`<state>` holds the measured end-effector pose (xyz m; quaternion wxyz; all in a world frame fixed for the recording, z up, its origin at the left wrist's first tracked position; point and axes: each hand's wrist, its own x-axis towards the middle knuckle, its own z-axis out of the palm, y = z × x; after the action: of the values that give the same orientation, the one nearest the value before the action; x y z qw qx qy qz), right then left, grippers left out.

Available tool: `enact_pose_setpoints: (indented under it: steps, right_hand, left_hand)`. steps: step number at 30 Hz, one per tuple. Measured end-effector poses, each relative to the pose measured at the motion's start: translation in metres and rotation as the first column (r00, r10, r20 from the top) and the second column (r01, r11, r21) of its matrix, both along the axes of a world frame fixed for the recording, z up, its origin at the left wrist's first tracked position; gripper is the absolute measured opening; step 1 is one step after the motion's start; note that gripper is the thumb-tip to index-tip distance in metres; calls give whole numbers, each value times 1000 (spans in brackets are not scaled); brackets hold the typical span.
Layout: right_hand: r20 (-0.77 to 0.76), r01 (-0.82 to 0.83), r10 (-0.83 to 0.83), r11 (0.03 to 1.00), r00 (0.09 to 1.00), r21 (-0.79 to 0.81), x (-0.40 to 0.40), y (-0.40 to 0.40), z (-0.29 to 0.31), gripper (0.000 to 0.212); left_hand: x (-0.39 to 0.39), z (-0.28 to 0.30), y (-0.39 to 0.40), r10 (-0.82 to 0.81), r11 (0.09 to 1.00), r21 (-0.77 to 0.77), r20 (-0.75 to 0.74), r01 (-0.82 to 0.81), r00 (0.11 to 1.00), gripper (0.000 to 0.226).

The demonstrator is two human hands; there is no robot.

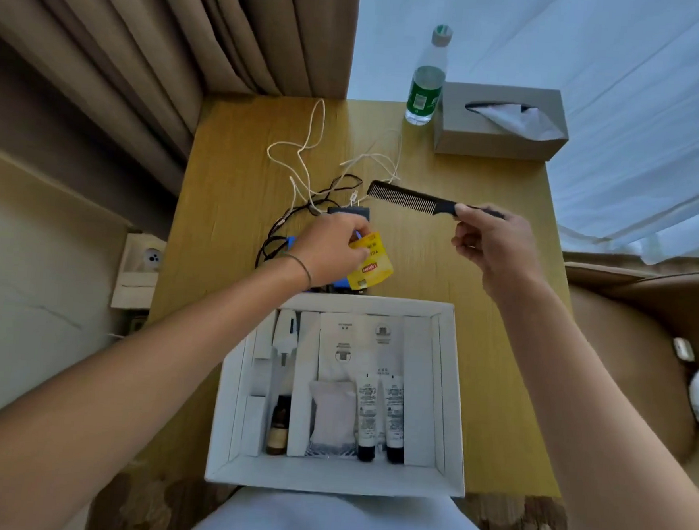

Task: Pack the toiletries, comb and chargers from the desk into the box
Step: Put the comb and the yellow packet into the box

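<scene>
Your right hand pinches the handle of the black comb between thumb and curled fingers, holding it clear above the desk with the teeth end pointing toward 10 o'clock. Your left hand pinches the yellow sachet at its upper edge, fingers curled around it, just above the desk at 12 o'clock from the box.

The white box sits open at the near edge of the desk, divided into compartments by white partitions. Contents are as follows:
- Narrow left channel: a white item at the far end; a small brown bottle at the near end.
- Wide central compartment: a flat white printed packet in the far half; a pale wrapped pouch at the near left; two white tubes with black caps side by side at the near right, caps toward you, touching each other.

At 12 o'clock from the box, the chargers remain on the desk: tangled white cables and dark cables beside a dark adapter block, with a blue object partly hidden under your left hand.

At the far right of the desk, a green-labelled water bottle stands upright just beside a grey tissue box.
</scene>
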<state>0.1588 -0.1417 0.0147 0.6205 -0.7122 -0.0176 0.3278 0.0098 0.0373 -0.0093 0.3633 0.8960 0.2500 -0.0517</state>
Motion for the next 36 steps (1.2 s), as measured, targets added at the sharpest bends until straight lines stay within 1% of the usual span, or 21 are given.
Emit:
enact_pose_setpoints:
  steps: [4,7,10,12,15,16,18,20,22,27,30,36]
  right_hand:
    - [-58,23,-17,996,998,91,-15,-4,10,13]
    - [-71,32,-21,989,997,146,-24,-5,14,21]
    - [-75,18,-4,984,997,180,-32,-3,17,23]
    - [-59,-10,20,984,998,175,-38,-3,20,23]
    - [-19,-66,71,979,997,194,-48,-6,23,19]
    - [-6,-80,83,976,997,202,-52,-8,24,19]
    - [12,-91,91,975,996,204,-58,-14,23,15]
    - [0,-84,86,976,996,199,-63,-20,21,14]
    - [-35,-70,78,979,996,190,-68,-27,18,19]
    - [-35,-112,118,982,992,153,-74,-47,13,19]
    - [-17,-120,124,982,992,146,-74,-56,14,19]
    - [8,-125,126,977,992,172,-75,-67,17,17]
  left_hand:
    - [-27,23,-11,66,998,-12,133,-65,989,12]
    - [-48,34,-23,78,995,-77,157,-66,985,14]
    - [-69,38,-37,75,991,-122,173,-55,982,15]
    - [-82,37,-46,59,989,-145,167,-35,984,21]
    - [-97,20,-57,24,987,-161,61,-14,998,29]
    - [-101,11,-60,11,989,-148,18,-8,1000,31]
    - [-107,-10,-66,-4,998,-60,-43,1,999,33]
    - [-113,-29,-70,-4,999,53,-73,8,997,35]
    - [-117,-44,-74,4,994,111,-78,5,997,35]
    - [-115,-58,-83,51,990,134,-25,-47,998,35]
    - [-113,-59,-85,23,986,168,-15,-20,1000,37]
    - [-123,-51,-84,-48,979,197,9,46,999,50]
